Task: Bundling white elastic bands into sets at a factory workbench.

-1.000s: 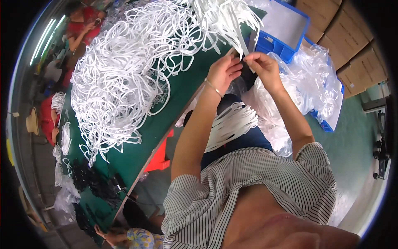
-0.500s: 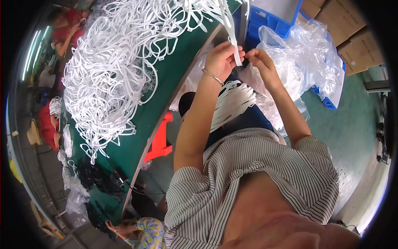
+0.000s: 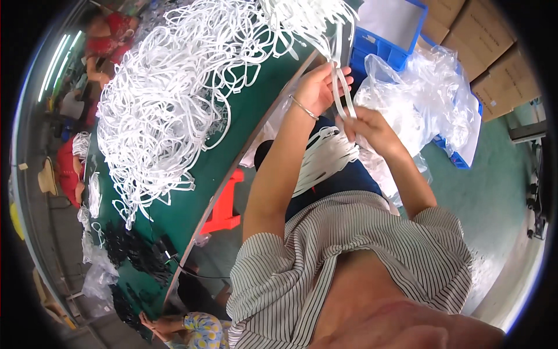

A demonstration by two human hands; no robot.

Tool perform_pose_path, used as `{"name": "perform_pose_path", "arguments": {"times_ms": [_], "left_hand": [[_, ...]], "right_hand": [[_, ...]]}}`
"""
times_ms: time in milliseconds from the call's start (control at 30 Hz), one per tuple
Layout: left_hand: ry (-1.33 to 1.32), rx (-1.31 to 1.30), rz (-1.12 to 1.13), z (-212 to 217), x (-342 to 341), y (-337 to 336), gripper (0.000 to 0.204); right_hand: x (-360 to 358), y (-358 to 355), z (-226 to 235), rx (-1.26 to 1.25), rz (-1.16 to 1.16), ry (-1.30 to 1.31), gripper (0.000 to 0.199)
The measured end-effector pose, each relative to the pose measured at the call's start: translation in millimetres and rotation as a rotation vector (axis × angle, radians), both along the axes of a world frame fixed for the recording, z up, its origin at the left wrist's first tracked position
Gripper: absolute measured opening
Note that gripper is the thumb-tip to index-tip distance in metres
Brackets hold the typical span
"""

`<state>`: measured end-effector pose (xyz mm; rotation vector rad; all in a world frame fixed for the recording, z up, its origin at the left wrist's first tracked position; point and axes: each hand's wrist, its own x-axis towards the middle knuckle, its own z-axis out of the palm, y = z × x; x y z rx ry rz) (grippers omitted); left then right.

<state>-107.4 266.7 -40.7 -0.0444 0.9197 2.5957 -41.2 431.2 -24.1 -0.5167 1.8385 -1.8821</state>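
Note:
A flat white cable (image 3: 343,96) runs down in a loop between my two hands. My left hand (image 3: 314,90), with a bangle at its wrist, is loosely curled round the cable's upper part. Lower and to the right, my right hand (image 3: 370,129) is closed on the cable's bottom end. Just beyond my left hand, a bunch of similar white cables (image 3: 311,23) hangs over the table's far edge. A bundle of white cables (image 3: 325,156) lies across my lap, below both hands.
A large tangled pile of white cables (image 3: 157,116) covers much of the green table (image 3: 200,174) on my left. Black cables (image 3: 136,253) lie nearer. Blue crates (image 3: 378,52), clear plastic bags (image 3: 433,87) and cartons (image 3: 494,70) stand right. Other people sit across and beside the table.
My right hand has moved down and slightly right, drawing the cable's end into a loop. My left hand's fingers have loosened a little. The view has shifted slightly.

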Motion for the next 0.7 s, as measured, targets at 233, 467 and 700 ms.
{"name": "perform_pose_path", "arguments": {"times_ms": [233,467,700], "left_hand": [[-0.062,0.153,0.290,-38,54,-20,0.031],[-0.314,0.278,0.620,-97,196,-83,0.030],[-0.487,0.216,0.811,-177,289,-128,0.023]], "right_hand": [[30,72,18,0.135,0.416,0.085,0.017],[-6,79,-3,0.180,0.608,0.026,0.019],[-63,23,-111,0.715,0.648,0.066,0.019]]}}
